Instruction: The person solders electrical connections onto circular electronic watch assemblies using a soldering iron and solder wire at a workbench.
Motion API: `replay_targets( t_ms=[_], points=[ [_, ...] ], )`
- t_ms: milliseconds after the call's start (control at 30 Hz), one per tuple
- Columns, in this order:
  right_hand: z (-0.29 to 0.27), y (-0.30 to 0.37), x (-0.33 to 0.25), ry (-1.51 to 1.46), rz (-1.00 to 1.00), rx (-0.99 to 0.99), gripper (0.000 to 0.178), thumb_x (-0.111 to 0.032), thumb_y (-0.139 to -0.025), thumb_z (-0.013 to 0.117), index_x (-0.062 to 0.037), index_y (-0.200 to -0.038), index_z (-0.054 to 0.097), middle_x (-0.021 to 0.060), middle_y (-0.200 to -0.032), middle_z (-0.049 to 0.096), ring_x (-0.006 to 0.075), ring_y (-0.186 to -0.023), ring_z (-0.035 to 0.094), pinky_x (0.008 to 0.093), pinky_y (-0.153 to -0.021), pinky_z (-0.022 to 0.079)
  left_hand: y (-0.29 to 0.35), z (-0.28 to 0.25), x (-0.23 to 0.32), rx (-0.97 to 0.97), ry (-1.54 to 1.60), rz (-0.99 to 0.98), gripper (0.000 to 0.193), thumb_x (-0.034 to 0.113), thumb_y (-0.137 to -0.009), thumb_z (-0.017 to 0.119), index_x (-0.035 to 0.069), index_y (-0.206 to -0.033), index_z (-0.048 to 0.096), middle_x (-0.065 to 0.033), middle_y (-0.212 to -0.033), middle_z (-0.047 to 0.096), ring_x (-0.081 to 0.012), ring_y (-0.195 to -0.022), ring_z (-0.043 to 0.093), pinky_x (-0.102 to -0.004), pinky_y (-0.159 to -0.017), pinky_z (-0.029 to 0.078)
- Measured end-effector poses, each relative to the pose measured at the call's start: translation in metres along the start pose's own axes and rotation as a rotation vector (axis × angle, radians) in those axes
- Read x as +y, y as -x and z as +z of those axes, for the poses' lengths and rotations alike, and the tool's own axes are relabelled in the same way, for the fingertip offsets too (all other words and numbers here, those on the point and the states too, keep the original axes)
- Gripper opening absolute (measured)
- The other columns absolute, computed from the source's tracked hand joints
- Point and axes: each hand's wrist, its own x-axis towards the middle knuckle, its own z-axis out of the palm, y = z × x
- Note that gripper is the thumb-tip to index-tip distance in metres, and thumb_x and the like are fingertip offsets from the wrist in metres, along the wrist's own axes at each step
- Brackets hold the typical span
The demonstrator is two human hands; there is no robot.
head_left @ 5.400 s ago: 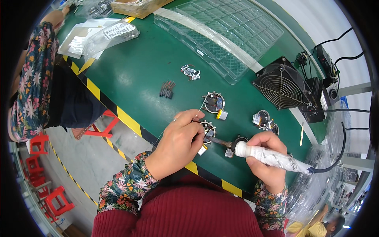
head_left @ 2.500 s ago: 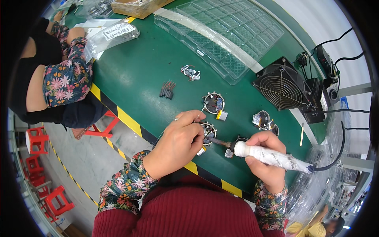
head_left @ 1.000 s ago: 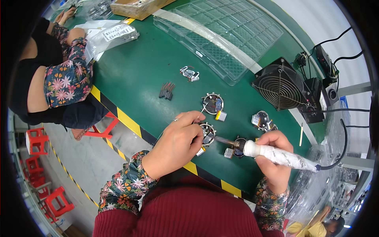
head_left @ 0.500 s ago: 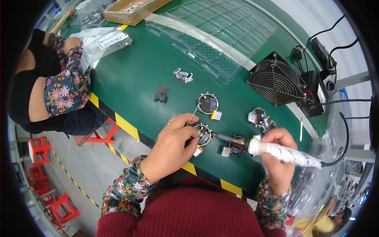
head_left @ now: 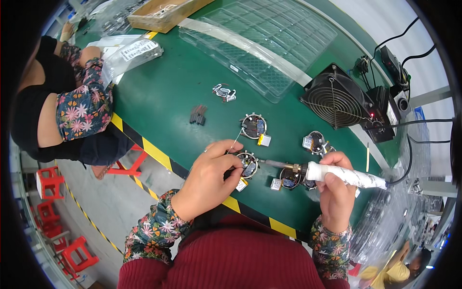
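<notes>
My right hand (head_left: 335, 192) grips a soldering iron (head_left: 349, 176) by its white-wrapped handle. Its metal tip points left and reaches the right edge of a round ring-shaped circuit assembly (head_left: 249, 166). My left hand (head_left: 211, 168) is closed at that assembly's left side, with a thin solder wire (head_left: 235, 141) pinched between the fingers. Whether these fingers also hold the ring is hidden. A small battery (head_left: 241, 184) lies below this ring. Just beyond is another ring assembly (head_left: 253, 126) with a yellow-edged battery (head_left: 264, 140). Another ring assembly (head_left: 290, 178) sits under the iron.
More ring assemblies (head_left: 314, 142) lie to the right, near a black fan (head_left: 334, 98). Black wired parts (head_left: 197, 115) and small white-and-silver parts (head_left: 224, 92) lie further back. Clear plastic trays (head_left: 260, 43) and a wooden box (head_left: 161, 17) stand behind. A co-worker's floral sleeve (head_left: 84, 113) is at left.
My right hand has shifted slightly up and left, and the soldering iron lies more level, its tip still by the ring. My left hand barely moved. A co-worker's hand at far left has lowered.
</notes>
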Motion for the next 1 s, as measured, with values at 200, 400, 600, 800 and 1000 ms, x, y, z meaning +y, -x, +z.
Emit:
replay_targets(
  t_ms=[200,400,600,800,1000],
  points=[
    [-0.001,0.0,0.002,-0.021,0.004,-0.004,0.032,-0.021,-0.077,0.058,0.002,-0.096,0.047,0.0037,-0.07,0.051,0.0068,-0.057,0.041,0.0187,-0.051,0.032,0.001,-0.001,-0.001,-0.006,0.016,-0.006,0.008,-0.002,-0.068,0.063,-0.001,-0.075,0.058,-0.0145,-0.103,0.058,-0.0309,-0.09,0.057,-0.0353,-0.074,0.048],
    [-0.001,-0.001,0.002,-0.036,-0.002,0.004,0.031,-0.023,-0.079,0.058,0.0013,-0.095,0.047,0.0032,-0.067,0.049,0.0069,-0.056,0.04,0.0187,-0.049,0.031,0.0,-0.001,-0.002,-0.019,0.009,-0.009,0.008,-0.002,-0.069,0.063,0.0,-0.076,0.059,-0.0137,-0.106,0.057,-0.0294,-0.094,0.057,-0.035,-0.077,0.048],
    [-0.016,0.002,-0.003,-0.303,-0.079,0.087,0.032,-0.027,-0.082,0.057,0.0011,-0.092,0.046,0.0025,-0.061,0.046,0.0077,-0.05,0.041,0.0187,-0.043,0.031,0.0,0.002,0.004,-0.021,-0.001,-0.009,0.01,-0.002,-0.07,0.064,0.0,-0.078,0.059,-0.0133,-0.105,0.058,-0.0287,-0.097,0.057,-0.0349,-0.079,0.048],
    [-0.072,0.025,-0.024,-0.236,-0.384,0.278,0.03,-0.025,-0.081,0.057,0.0019,-0.09,0.047,0.0043,-0.065,0.048,0.0078,-0.048,0.043,0.0205,-0.056,0.043,0.01,0.007,0.005,0.067,-0.069,0.031,0.012,-0.005,-0.069,0.064,-0.001,-0.079,0.058,-0.0155,-0.1,0.058,-0.0322,-0.09,0.057,-0.037,-0.077,0.047],
    [-0.144,0.035,-0.049,0.024,-0.745,0.646,0.019,-0.016,-0.087,0.05,0.0023,-0.094,0.05,0.0045,-0.073,0.051,0.0067,-0.057,0.042,0.0192,-0.052,0.033,0.01,0.017,0.005,0.08,-0.173,0.067,0.012,-0.007,-0.071,0.061,-0.003,-0.081,0.057,-0.0148,-0.104,0.056,-0.027,-0.09,0.058,-0.0315,-0.075,0.048]
  ],
)
